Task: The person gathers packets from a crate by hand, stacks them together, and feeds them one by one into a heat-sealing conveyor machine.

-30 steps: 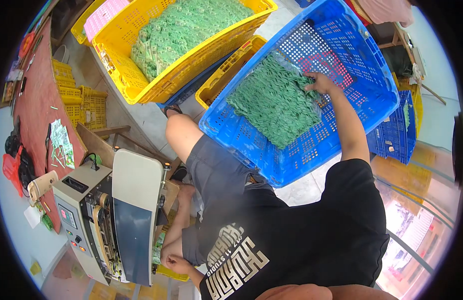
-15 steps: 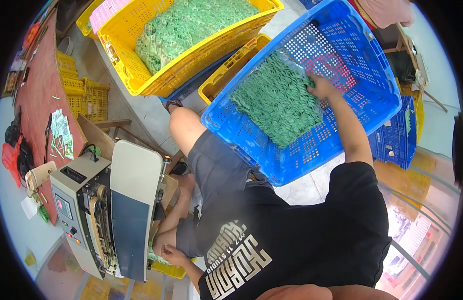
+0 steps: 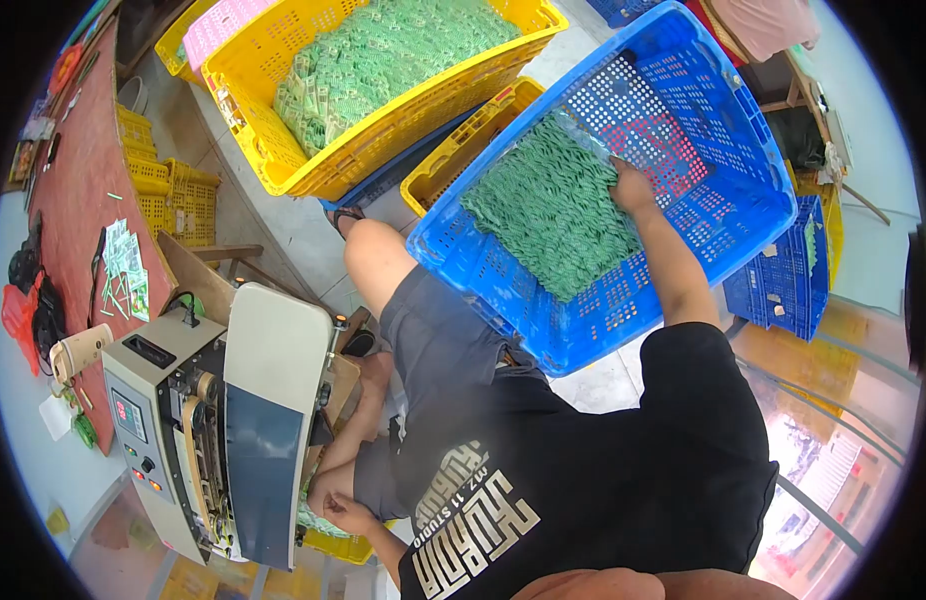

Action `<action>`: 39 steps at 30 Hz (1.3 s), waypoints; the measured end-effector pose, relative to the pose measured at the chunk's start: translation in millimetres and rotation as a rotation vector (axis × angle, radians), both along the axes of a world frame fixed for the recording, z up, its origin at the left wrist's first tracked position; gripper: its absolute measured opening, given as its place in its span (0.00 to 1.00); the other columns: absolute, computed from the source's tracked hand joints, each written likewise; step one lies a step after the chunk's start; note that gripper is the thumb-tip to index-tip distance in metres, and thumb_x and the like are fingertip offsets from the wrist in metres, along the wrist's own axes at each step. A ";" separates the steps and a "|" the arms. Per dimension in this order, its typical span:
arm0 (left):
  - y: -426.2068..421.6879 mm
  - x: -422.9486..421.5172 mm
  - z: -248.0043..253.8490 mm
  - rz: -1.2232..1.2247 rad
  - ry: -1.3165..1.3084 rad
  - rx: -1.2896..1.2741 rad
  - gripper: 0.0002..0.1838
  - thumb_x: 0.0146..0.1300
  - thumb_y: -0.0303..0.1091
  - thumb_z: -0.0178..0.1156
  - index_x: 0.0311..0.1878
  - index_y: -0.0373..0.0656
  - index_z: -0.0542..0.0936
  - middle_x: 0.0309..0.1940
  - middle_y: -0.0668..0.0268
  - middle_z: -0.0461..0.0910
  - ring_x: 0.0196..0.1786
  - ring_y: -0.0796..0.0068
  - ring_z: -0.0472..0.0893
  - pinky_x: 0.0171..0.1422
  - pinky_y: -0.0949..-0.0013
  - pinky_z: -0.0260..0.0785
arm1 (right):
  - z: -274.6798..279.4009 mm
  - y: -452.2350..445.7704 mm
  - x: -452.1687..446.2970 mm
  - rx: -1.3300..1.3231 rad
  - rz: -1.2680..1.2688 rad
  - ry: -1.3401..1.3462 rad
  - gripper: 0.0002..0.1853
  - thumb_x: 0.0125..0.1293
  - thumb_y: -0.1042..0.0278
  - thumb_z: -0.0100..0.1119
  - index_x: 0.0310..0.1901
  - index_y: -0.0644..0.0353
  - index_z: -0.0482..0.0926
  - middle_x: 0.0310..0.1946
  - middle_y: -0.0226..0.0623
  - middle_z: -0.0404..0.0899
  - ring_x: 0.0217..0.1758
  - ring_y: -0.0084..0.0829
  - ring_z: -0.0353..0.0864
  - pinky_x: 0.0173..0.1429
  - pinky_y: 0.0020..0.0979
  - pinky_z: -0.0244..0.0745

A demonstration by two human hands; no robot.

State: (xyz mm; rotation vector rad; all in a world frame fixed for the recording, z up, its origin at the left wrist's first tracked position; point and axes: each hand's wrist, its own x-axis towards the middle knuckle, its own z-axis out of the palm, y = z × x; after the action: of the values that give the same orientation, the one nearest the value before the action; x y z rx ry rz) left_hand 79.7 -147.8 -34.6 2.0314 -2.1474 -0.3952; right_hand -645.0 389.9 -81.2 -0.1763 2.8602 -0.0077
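My right hand (image 3: 633,188) reaches into a large blue perforated crate (image 3: 463,255). Its fingers close on the right edge of a dense layer of small green packets (image 3: 553,205) in that crate; the fingertips are partly hidden. My left hand (image 3: 348,512) is low by my bent leg, fingers curled together, and whether anything is in them I cannot make out. It is nearest a grey sealing machine (image 3: 273,430) with a tilted plate. Below that hand, a yellow crate (image 3: 343,545) holds some green packets.
A large yellow crate (image 3: 423,85) full of green packets stands at the top. A smaller yellow crate (image 3: 423,185) sits beside the blue one. On the left, a red table (image 3: 73,190) bears loose packets (image 3: 125,262). More blue crates (image 3: 783,275) stand at right.
My right hand stays at the edge of the green packets, shifting slightly left and down. The view has moved a little. My left hand is almost unchanged.
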 end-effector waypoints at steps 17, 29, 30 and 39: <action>-8.6 7.3 -11.8 0.021 0.025 -0.036 0.21 0.74 0.44 0.61 0.55 0.35 0.84 0.48 0.50 0.84 0.48 0.53 0.84 0.55 0.56 0.76 | 50.8 44.5 -21.2 -0.244 -0.073 -0.088 0.29 0.64 0.69 0.67 0.68 0.51 0.79 0.57 0.53 0.85 0.61 0.50 0.85 0.68 0.43 0.77; -6.3 11.6 -16.7 0.015 0.052 -0.077 0.18 0.74 0.42 0.62 0.54 0.36 0.85 0.46 0.51 0.84 0.45 0.55 0.84 0.53 0.58 0.77 | 79.7 64.7 -28.7 -0.402 -0.297 0.141 0.24 0.63 0.67 0.68 0.62 0.56 0.84 0.49 0.43 0.90 0.51 0.38 0.90 0.60 0.39 0.81; -7.0 13.0 -19.6 0.015 0.058 -0.076 0.18 0.74 0.42 0.62 0.54 0.36 0.85 0.46 0.51 0.84 0.45 0.55 0.84 0.53 0.58 0.77 | 85.1 62.4 -27.6 -0.440 -0.319 0.136 0.23 0.63 0.69 0.67 0.61 0.57 0.84 0.49 0.42 0.90 0.50 0.37 0.90 0.59 0.39 0.81; -7.4 16.8 -24.2 0.011 0.099 -0.120 0.17 0.74 0.40 0.62 0.53 0.34 0.85 0.46 0.52 0.83 0.44 0.56 0.83 0.52 0.58 0.77 | 108.9 47.4 -13.1 -0.595 -0.377 0.053 0.21 0.63 0.76 0.65 0.59 0.59 0.85 0.45 0.35 0.90 0.44 0.28 0.88 0.52 0.35 0.82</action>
State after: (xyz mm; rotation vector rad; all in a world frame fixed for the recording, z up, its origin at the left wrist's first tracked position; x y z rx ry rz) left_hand 96.5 -155.2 -58.8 1.9171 -2.0498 -0.3492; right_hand -658.1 437.3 27.7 0.2540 2.8082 -0.9377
